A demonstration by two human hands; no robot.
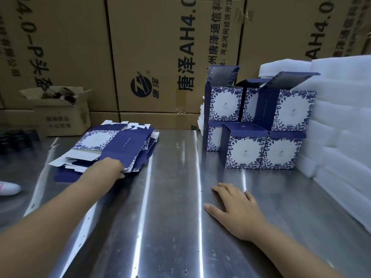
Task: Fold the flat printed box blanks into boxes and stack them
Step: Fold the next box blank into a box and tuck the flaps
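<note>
A loose pile of flat blue-and-white floral box blanks (112, 145) lies at the left of the steel table (170, 197). My left hand (108, 167) reaches under the near edge of the top blank and grips it, fingers hidden beneath the card. My right hand (234, 205) lies flat on the table with fingers spread, holding nothing. Several folded boxes (261, 127) stand stacked in two tiers at the back right, some with their lids up.
White foam sheets (341, 117) are piled along the right edge. Large brown cartons (160, 57) wall off the back. A small open carton (60, 111) sits at the far left. A pink-and-white shoe (8, 187) shows beyond the table's left edge.
</note>
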